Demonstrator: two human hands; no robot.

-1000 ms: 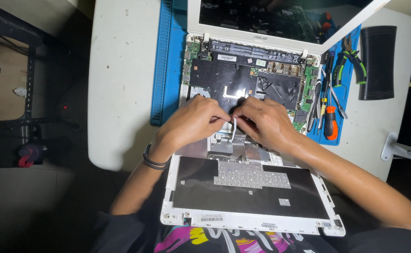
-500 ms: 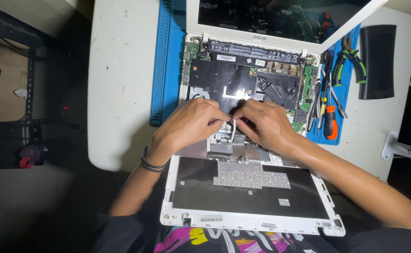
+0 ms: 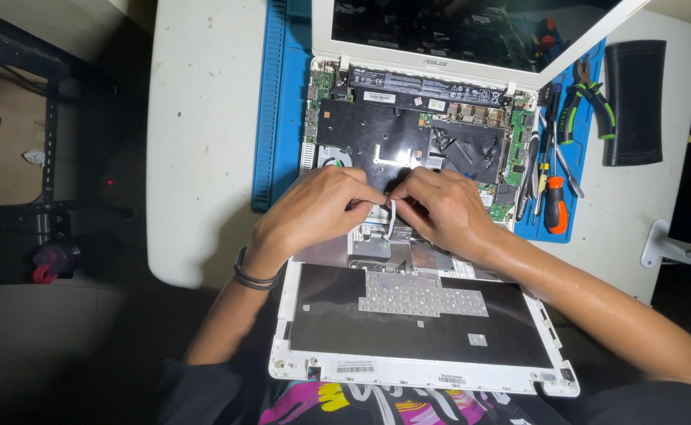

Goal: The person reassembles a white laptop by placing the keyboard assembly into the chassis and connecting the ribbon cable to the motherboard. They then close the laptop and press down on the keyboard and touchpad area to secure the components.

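An opened white laptop (image 3: 408,134) lies on a blue mat (image 3: 275,102), its circuit board and black shielding exposed. Its detached keyboard cover (image 3: 420,370) lies flipped over toward me, underside up. My left hand (image 3: 314,212) and my right hand (image 3: 448,212) meet over the gap between the base and the cover. Both pinch a thin white ribbon cable (image 3: 393,214) that runs between the two parts. A dark band circles my left wrist.
Screwdrivers, one with an orange handle (image 3: 554,208), and green-handled pliers (image 3: 585,102) lie on the mat at the right. A black pouch (image 3: 633,102) sits further right on the white table (image 3: 204,157). A dark shelf frame stands left of the table.
Both hands stay at the ribbon cable with only small finger shifts. Nothing else has moved.
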